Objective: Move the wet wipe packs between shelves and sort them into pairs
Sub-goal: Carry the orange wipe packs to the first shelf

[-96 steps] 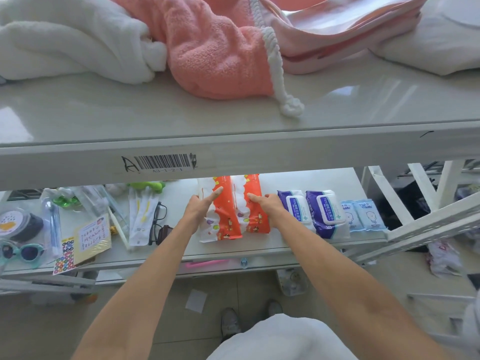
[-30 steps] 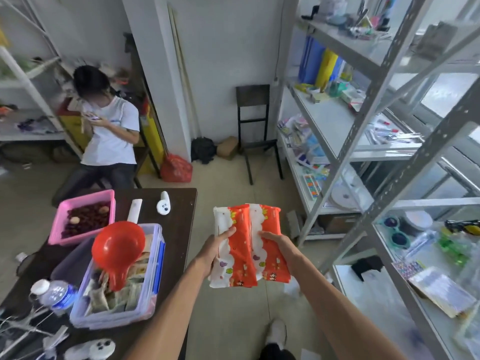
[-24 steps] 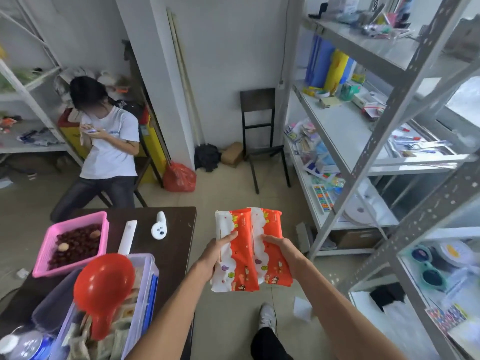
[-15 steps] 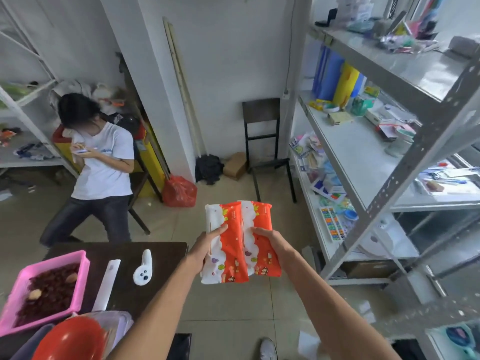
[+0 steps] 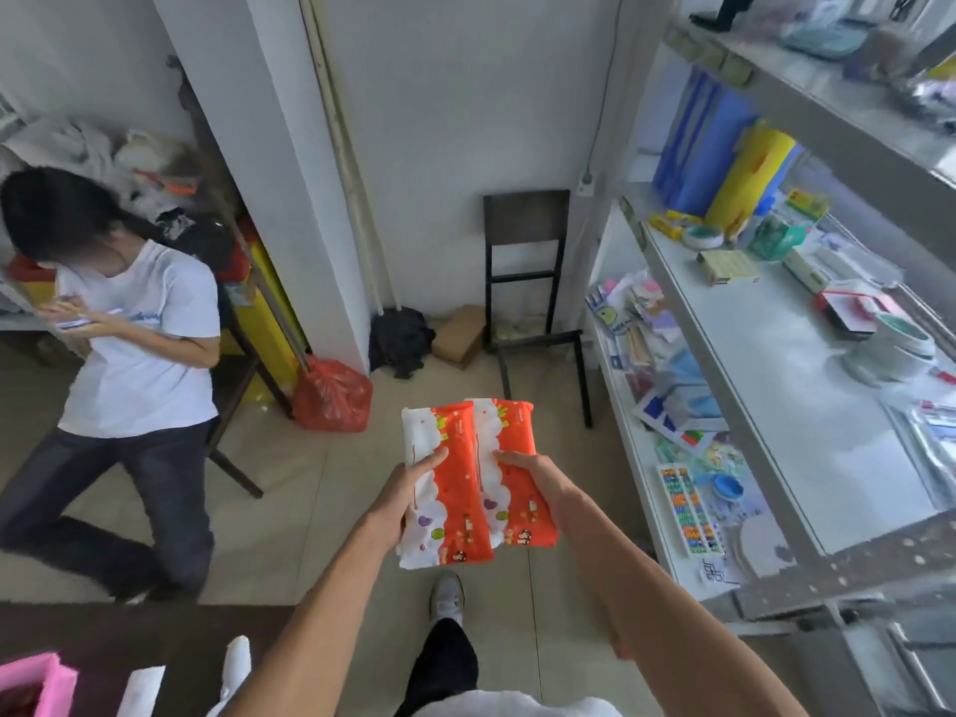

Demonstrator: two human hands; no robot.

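Observation:
Two orange-and-white wet wipe packs are held side by side in front of me, above the floor. My left hand grips the left wet wipe pack along its white edge, thumb on top. My right hand grips the right wet wipe pack on its right side. The packs touch along their long edges. A grey metal shelf rack stands to my right with several small items on its boards.
A person in a white shirt stands at the left, bent over a phone. A dark chair stands by the wall ahead. A dark table with a pink tray is at the lower left. A red bag lies on the floor.
I have lifted both orange packs off the low shelf and turned away with them. The view keeps swinging up and left; the table slides out of view and the shelf rack comes closer.

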